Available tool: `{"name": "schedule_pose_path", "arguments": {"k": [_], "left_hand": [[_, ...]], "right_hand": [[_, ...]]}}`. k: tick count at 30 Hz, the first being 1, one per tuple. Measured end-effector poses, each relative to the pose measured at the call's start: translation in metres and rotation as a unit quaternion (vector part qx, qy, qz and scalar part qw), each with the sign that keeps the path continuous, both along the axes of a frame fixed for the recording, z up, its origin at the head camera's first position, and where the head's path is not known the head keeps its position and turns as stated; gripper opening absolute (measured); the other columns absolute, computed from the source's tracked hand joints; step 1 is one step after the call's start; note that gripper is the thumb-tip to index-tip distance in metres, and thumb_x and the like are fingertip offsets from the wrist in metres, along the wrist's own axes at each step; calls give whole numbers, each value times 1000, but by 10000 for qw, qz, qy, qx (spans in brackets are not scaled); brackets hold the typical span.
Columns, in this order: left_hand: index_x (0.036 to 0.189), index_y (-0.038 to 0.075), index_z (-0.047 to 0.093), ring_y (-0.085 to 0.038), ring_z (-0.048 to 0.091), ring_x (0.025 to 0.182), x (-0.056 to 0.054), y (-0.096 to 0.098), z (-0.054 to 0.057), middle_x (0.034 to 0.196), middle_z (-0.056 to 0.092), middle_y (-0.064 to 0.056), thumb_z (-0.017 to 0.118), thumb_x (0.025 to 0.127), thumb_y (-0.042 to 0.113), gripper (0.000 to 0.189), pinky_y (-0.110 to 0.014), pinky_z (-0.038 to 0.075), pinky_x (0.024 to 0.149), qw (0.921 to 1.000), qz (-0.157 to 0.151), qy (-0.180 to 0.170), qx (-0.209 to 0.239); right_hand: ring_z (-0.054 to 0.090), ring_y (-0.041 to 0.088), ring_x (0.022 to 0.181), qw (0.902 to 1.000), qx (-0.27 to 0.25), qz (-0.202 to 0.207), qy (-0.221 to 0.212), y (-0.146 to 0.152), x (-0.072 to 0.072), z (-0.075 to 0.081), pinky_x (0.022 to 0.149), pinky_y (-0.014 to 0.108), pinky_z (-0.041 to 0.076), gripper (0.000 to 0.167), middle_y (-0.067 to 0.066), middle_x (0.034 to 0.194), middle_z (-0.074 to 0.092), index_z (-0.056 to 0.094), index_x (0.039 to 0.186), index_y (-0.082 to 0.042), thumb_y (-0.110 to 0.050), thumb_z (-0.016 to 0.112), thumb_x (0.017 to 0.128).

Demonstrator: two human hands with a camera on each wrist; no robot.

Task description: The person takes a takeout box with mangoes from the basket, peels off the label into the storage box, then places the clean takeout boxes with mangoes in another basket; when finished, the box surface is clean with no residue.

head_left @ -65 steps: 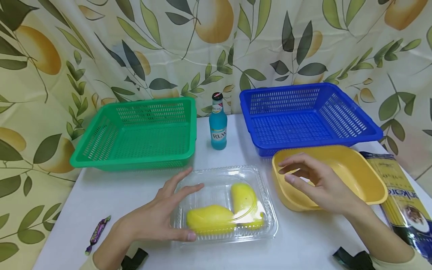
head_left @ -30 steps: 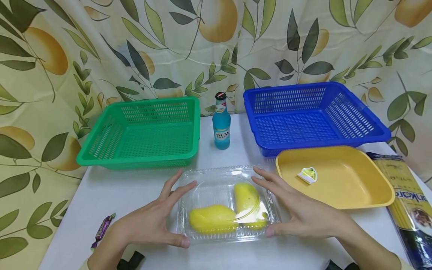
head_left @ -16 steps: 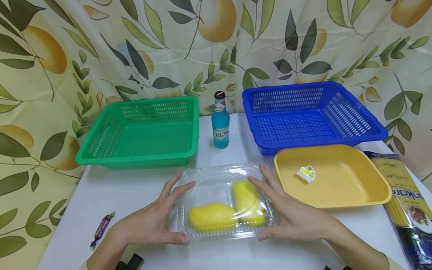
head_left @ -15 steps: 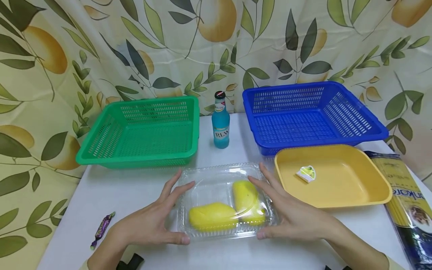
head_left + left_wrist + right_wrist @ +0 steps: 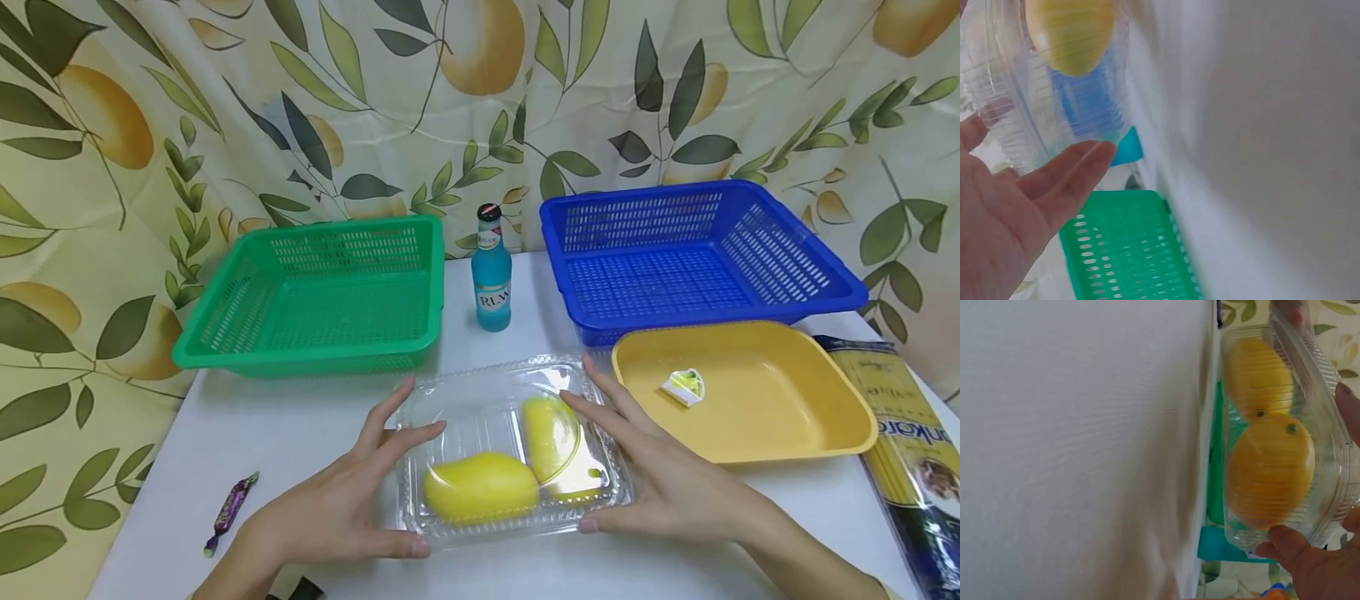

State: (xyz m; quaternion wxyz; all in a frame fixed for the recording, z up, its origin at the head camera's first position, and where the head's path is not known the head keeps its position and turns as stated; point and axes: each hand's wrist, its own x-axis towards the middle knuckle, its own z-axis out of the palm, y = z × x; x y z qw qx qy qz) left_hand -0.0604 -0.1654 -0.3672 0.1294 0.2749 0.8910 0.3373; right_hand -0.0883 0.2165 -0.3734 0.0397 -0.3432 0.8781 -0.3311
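A clear plastic clamshell container (image 5: 468,408) with two yellow mangoes (image 5: 480,487) inside is at the front middle of the table, its lid down. My left hand (image 5: 345,492) holds its left end, thumb at the near corner and fingers at the far side. My right hand (image 5: 660,475) holds the right end in the same way. In the right wrist view, fingertips of the right hand (image 5: 1310,556) press the container's edge, and both mangoes show through the ribbed wall. Fingers of the left hand (image 5: 1066,181) touch the container's end in the left wrist view.
Behind are a green basket (image 5: 315,362), a blue bottle (image 5: 492,275) and a blue basket (image 5: 675,317). At right lie a yellow basin (image 5: 787,400) holding a small white-green piece (image 5: 684,387), and a spaghetti packet (image 5: 900,442). A purple-wrapped candy (image 5: 231,512) lies at left.
My right hand has come from above the yellow basin to the container's right end. The container now sits slightly turned, its right end farther back, and the mangoes have shifted a little inside.
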Motion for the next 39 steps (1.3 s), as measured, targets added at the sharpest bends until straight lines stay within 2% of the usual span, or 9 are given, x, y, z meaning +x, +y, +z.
{"name": "schedule_pose_path", "arguments": {"k": [6, 8, 13, 17, 20, 24, 28, 34, 39], "left_hand": [[158, 41, 33, -29, 46, 143, 5, 4, 14, 172, -6, 5, 87, 73, 61, 102, -51, 55, 99, 9974, 103, 716, -14], [158, 39, 35, -25, 52, 136, 4, 6, 18, 173, -4, 3, 87, 73, 61, 102, -48, 56, 98, 9944, 43, 1056, 66], [158, 32, 39, -28, 52, 134, -2, 14, 29, 173, 0, -3, 86, 75, 60, 99, -48, 57, 97, 9871, -81, 1576, 267], [156, 30, 41, -32, 48, 140, -9, 21, 39, 173, -1, -5, 86, 75, 59, 98, -51, 54, 101, 9836, -89, 1751, 420], [156, 27, 43, -36, 44, 143, -17, 28, 48, 172, -2, -7, 88, 75, 56, 98, -54, 51, 105, 9788, -177, 1948, 605], [156, 21, 41, -36, 41, 146, -32, 40, 58, 172, -3, -9, 92, 74, 47, 100, -54, 47, 109, 9689, -345, 2275, 907], [157, 18, 35, -30, 32, 152, -49, 52, 64, 172, -3, -7, 94, 72, 40, 106, -55, 42, 113, 9603, -441, 2536, 1077], [157, 16, 33, -26, 11, 159, -77, 75, 76, 173, 3, -6, 94, 71, 37, 107, -58, 37, 115, 9460, -597, 2889, 1345], [155, 16, 38, -20, 12, 159, -95, 90, 83, 174, 6, -1, 91, 76, 38, 98, -52, 43, 112, 9472, -574, 2890, 1261]], "right_hand": [[6, 17, 160, 9996, -153, -119, 199, 6, 7, 12, 108, 44, 42, 112, 5, 174, -2, 30, 163, -26, -52, 91, 73], [8, 19, 159, 9992, -318, -93, 206, 9, 7, 18, 105, 43, 47, 111, 6, 174, -3, 31, 162, -23, -47, 92, 73], [17, 18, 157, 9980, -576, -50, 266, 18, 3, 35, 92, 58, 53, 110, 6, 174, -5, 34, 161, -19, -35, 96, 72], [18, 7, 156, 9963, -554, -66, 655, 26, -1, 50, 97, 40, 54, 115, 8, 174, -4, 37, 160, -12, -26, 100, 65], [24, 10, 155, 9911, -698, -1, 1136, 33, -5, 61, 101, 23, 45, 117, 13, 173, 0, 40, 157, -4, -21, 102, 58], [32, 15, 152, 9822, -1045, 36, 1560, 43, -12, 71, 101, 15, 41, 121, 19, 172, 4, 44, 152, 3, -14, 104, 49], [26, 20, 155, 9800, -1118, -144, 1638, 55, -22, 77, 101, 12, 40, 126, 18, 172, 5, 46, 150, 4, -5, 104, 40], [9, 32, 159, 9783, -1290, -231, 1605, 77, -41, 83, 100, 9, 39, 125, 17, 172, 4, 44, 150, 7, 3, 103, 40], [14, 31, 158, 9772, -1320, -261, 1642, 95, -59, 85, 100, 7, 40, 121, 17, 172, 6, 44, 149, 9, 4, 102, 43]]}}
